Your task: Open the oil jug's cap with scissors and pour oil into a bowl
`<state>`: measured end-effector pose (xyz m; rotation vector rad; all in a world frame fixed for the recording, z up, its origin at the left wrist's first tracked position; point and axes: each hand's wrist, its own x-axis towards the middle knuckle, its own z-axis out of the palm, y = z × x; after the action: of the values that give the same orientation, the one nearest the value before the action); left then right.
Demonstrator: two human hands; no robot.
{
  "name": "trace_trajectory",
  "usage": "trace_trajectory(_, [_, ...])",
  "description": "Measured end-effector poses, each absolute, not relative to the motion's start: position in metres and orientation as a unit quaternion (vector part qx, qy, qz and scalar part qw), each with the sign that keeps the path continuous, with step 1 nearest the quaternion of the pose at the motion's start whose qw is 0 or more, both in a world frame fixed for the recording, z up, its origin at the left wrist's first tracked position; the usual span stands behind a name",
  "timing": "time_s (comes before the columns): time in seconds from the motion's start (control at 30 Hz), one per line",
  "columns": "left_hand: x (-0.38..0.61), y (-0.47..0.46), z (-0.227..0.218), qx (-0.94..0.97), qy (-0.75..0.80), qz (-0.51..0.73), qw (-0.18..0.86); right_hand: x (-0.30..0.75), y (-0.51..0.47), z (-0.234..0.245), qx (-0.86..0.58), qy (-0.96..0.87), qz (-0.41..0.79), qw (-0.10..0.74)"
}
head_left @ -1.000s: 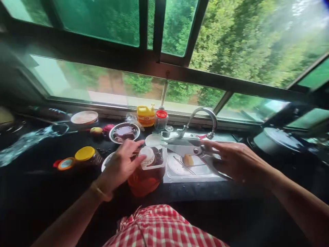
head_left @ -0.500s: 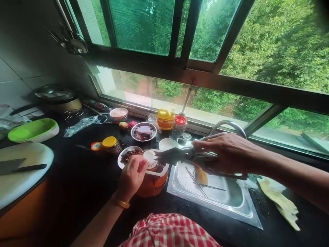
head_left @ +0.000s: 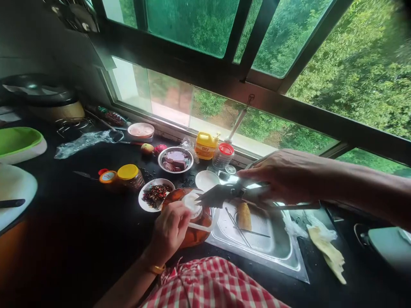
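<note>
My left hand [head_left: 169,231] is closed on the neck and white cap of a large amber oil jug [head_left: 195,219] standing on the black counter by the sink. My right hand [head_left: 280,176] grips a pair of kitchen scissors [head_left: 221,194], whose dark blades point left and reach the jug's cap. A white plate of dried chillies [head_left: 156,194] sits just behind the jug.
A steel sink [head_left: 260,235] holds chopsticks and a yellow piece of food. Behind stand a steel bowl [head_left: 175,160], a small white bowl [head_left: 206,180], two yellow-lidded jars [head_left: 130,176] and a yellow bottle [head_left: 205,146]. A white cutting board [head_left: 13,188] lies far left, a cloth [head_left: 328,250] right of the sink.
The view swung left and down. My right hand brought the scissors from over the sink to the jug's cap. My left hand shifted its grip lower on the jug's neck.
</note>
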<state>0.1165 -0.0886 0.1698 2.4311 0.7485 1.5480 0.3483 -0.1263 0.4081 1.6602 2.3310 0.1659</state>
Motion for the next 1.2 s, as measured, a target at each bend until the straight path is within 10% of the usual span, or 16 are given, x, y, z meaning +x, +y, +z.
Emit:
trace_trajectory(0.13, [0.117,-0.088,0.171,0.812,0.252,0.519,0.085,0.336,-0.109,0.421,0.541,0.800,0.011,0.259])
trace_trajectory(0.43, [0.116,-0.087,0.165,0.810,0.241,0.527,0.090,0.335,-0.052,0.426,0.417,0.887,-0.028,0.198])
trace_trajectory(0.67, [0.117,-0.086,0.161,0.805,0.237,0.533,0.106,0.307,-0.059,0.435,0.474,0.797,-0.035,0.372])
trace_trajectory(1.2, [0.121,-0.086,0.155,0.794,0.239,0.550,0.095,0.358,-0.054,0.396,0.414,0.870,-0.076,0.259])
